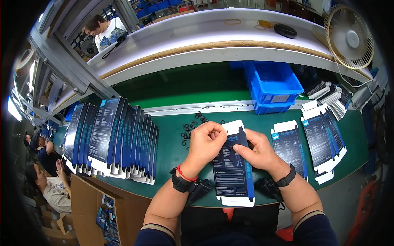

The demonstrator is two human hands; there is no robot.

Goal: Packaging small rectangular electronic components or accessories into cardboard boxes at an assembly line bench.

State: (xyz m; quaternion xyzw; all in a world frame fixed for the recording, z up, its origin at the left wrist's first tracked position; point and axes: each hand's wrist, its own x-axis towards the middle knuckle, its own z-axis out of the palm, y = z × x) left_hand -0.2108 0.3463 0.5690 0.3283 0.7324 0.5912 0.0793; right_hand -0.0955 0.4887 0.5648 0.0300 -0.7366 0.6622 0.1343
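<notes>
A flat dark blue carton with white end flaps lies on the green table straight in front of me. My left hand is curled over the carton's upper left edge, fingers bent onto the top white flap. My right hand grips its upper right side, thumb pressing on the printed face. Each wrist carries a black strap, and the left one also has a red string.
A row of assembled dark blue boxes stands at the left. Flat cartons and a fanned stack lie at the right. Small black rings are scattered behind. Stacked blue bins, a fan and a cardboard box surround. Other people sit at the left.
</notes>
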